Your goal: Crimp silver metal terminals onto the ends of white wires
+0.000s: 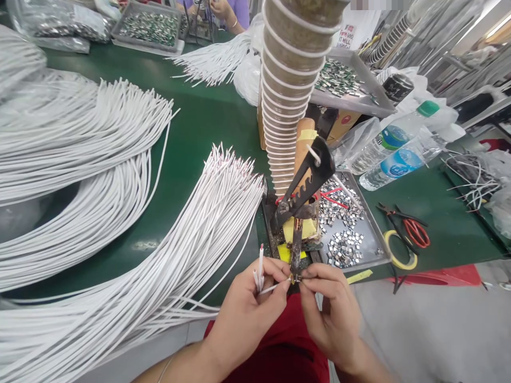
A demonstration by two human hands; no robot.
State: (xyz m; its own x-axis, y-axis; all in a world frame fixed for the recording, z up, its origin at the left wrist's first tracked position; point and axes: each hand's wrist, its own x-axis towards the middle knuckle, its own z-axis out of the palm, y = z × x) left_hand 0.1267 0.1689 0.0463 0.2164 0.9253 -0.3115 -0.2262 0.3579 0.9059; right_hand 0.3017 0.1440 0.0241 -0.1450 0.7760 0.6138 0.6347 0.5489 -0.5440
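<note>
left hand (251, 303) pinching wires (261, 259) by the iron (296, 244), right hand (335, 303) a tiny part (297, 279) under it, probably to steady both

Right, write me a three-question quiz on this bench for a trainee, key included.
1. True or false: the left grip and right grip nearly meet at the tip of the soldering iron.

2. The tray nearest the right grip holds:
A) bottle caps
B) small shiny metal parts
C) tape rolls

3. Fill in: the wires in the left grip are coloured ____.

Key: 1. True; 2. B; 3. white
</note>
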